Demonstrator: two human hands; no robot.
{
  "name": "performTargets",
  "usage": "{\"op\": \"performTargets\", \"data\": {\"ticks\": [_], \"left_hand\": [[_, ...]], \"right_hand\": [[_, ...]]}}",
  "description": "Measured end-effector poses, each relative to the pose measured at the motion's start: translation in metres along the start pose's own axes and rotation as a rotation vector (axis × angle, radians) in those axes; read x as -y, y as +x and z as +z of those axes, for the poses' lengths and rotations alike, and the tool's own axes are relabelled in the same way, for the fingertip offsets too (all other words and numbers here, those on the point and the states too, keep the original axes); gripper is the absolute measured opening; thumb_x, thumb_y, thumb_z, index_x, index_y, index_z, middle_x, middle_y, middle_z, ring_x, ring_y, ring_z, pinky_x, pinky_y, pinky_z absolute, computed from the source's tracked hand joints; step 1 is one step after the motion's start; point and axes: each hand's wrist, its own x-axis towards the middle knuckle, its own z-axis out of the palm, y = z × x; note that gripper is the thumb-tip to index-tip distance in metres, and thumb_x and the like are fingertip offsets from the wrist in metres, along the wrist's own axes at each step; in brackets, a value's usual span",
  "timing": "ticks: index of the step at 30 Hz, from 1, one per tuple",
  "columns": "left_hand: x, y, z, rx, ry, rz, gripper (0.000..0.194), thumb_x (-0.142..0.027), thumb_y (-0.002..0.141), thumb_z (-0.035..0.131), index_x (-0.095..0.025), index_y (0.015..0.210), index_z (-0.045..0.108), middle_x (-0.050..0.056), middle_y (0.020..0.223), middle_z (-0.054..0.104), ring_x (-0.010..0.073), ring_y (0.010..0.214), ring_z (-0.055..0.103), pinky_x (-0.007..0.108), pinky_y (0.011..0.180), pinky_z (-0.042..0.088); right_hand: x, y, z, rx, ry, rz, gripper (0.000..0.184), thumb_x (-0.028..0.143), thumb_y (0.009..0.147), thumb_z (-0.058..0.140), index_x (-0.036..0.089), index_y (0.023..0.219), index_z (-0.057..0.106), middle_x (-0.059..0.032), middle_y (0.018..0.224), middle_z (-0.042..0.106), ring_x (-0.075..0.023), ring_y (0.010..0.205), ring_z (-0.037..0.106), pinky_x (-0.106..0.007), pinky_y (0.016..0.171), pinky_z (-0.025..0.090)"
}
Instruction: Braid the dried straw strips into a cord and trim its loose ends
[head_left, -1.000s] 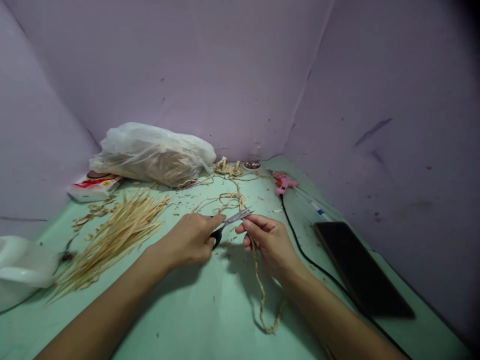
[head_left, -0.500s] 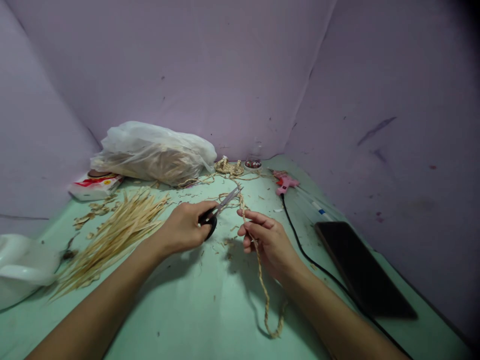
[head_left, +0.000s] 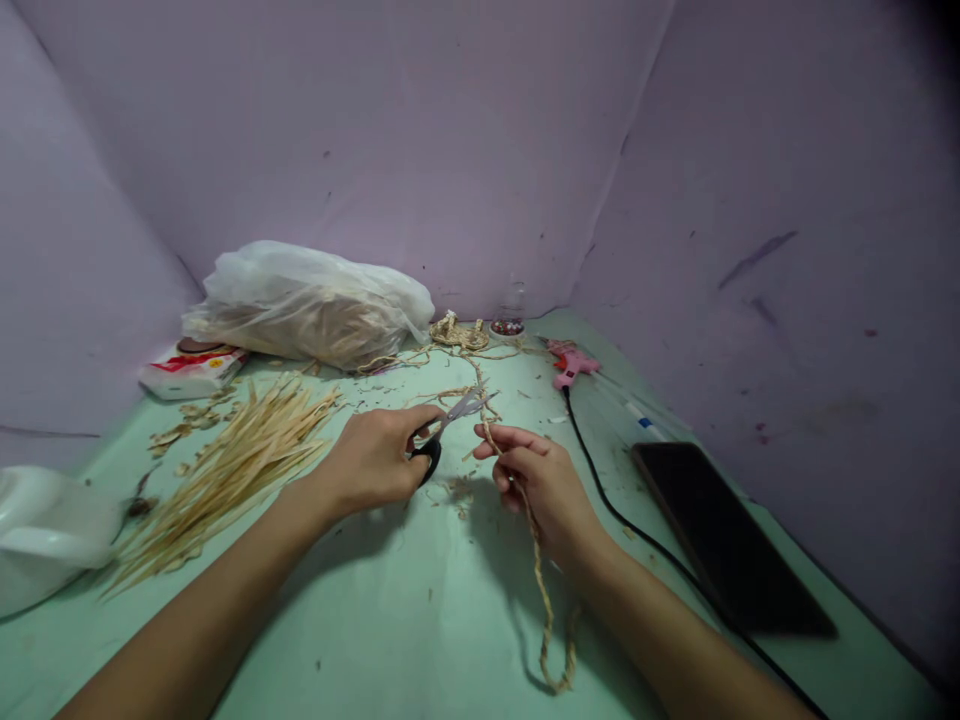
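Note:
My left hand point(head_left: 379, 452) grips a pair of scissors point(head_left: 441, 428) by the black handles. Their blades stand apart and point up and right, next to a braided straw cord point(head_left: 543, 590). Thumb and fingers of my right hand point(head_left: 536, 475) pinch this cord just below the blades. From there the cord hangs in a loop toward the front of the table, while its other part runs away to the back. Small straw clippings point(head_left: 459, 488) lie scattered beneath the hands.
A bundle of dry straw strips point(head_left: 240, 470) lies at the left, near a white plastic jug point(head_left: 52, 540). Behind are a stuffed plastic bag point(head_left: 315, 305), a woven straw piece point(head_left: 460, 335) and a cup of beads point(head_left: 508, 328). A pink glue gun point(head_left: 572, 365) and a phone point(head_left: 731, 540) are right.
The scissors pulled back from my right fingers, swung up along the cord, then came slightly down with blades apart. The cord slid through my right hand, its loop now hanging lower.

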Motion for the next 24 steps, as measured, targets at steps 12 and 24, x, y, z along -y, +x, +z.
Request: {"op": "performTargets", "data": {"ticks": [12, 24], "left_hand": [[-0.002, 0.002, -0.005, -0.03, -0.078, -0.049, 0.03, -0.019, 0.069, 0.045, -0.024, 0.095, 0.059, -0.002, 0.071, 0.06, 0.0124, 0.062, 0.052, 0.022, 0.06, 0.036], [-0.029, -0.006, -0.009, 0.056, -0.064, 0.0, 0.025, -0.021, 0.07, 0.047, -0.022, 0.092, 0.057, 0.0, 0.073, 0.062, 0.0155, 0.066, 0.056, 0.024, 0.057, 0.039]], "right_hand": [[-0.004, 0.005, -0.006, 0.067, 0.147, 0.126, 0.021, 0.022, 0.059, 0.072, 0.011, 0.075, 0.064, 0.0026, 0.057, 0.056, -0.0019, 0.04, 0.042, -0.014, 0.037, 0.038], [-0.003, 0.003, -0.002, -0.208, -0.147, -0.083, 0.017, 0.029, 0.062, 0.066, 0.013, 0.067, 0.061, 0.0018, 0.053, 0.058, -0.0089, 0.041, 0.052, -0.022, 0.04, 0.043]]}}
